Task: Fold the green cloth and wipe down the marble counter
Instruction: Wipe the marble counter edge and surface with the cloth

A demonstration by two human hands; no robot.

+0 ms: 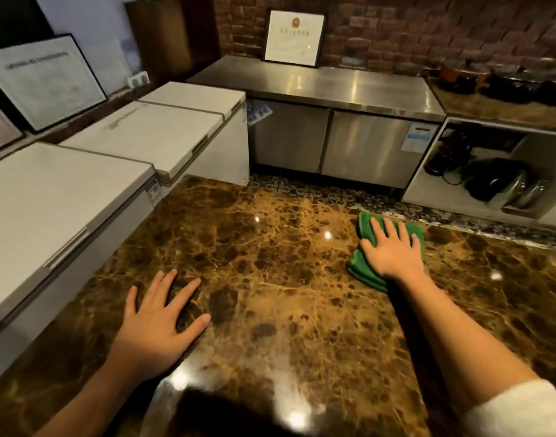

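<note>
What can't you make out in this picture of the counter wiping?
Head view only:
- Middle of the green cloth: covered by the right hand.
- Framed certificate text: too small and blurred.
- Near counter edge: cut off by the frame's bottom.
- Shelf items: dark, unclear.

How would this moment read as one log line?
step: wiping | right hand: pressing folded green cloth | left hand: flat on marble counter
</note>
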